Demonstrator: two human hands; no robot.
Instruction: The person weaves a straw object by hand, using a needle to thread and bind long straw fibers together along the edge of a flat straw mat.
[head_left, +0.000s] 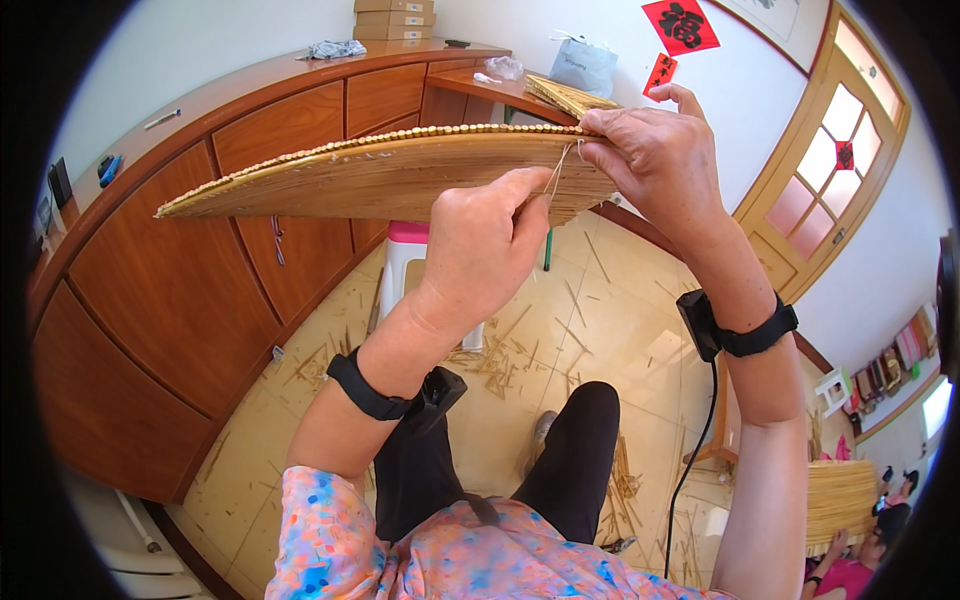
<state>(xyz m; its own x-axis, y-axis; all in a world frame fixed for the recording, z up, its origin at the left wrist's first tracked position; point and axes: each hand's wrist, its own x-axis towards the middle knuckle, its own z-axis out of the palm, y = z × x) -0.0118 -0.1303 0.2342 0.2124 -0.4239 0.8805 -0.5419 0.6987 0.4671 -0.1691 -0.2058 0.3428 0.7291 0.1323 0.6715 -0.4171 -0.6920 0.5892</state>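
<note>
A large flat mat of tan plant stalks [400,180] is held up in front of me, seen nearly edge-on, its rim of cut stalk ends running along the top. My right hand [655,155] pinches the mat's right end between thumb and fingers. Just below that rim, my left hand [485,245] is closed in a pinch on pale thread [558,172]. The thread runs up from my left fingers to the rim beside my right thumb. Whether a needle is in the left fingers cannot be made out.
Wooden cabinets [170,290] curve along the left. Behind the mat stands a white stool with a pink top [408,233]. Stalk scraps [500,365] litter the tiled floor. More stalk mats [570,97] lie near a pale bag [585,65]. Another person [870,560] sits lower right by a stalk mat [840,500].
</note>
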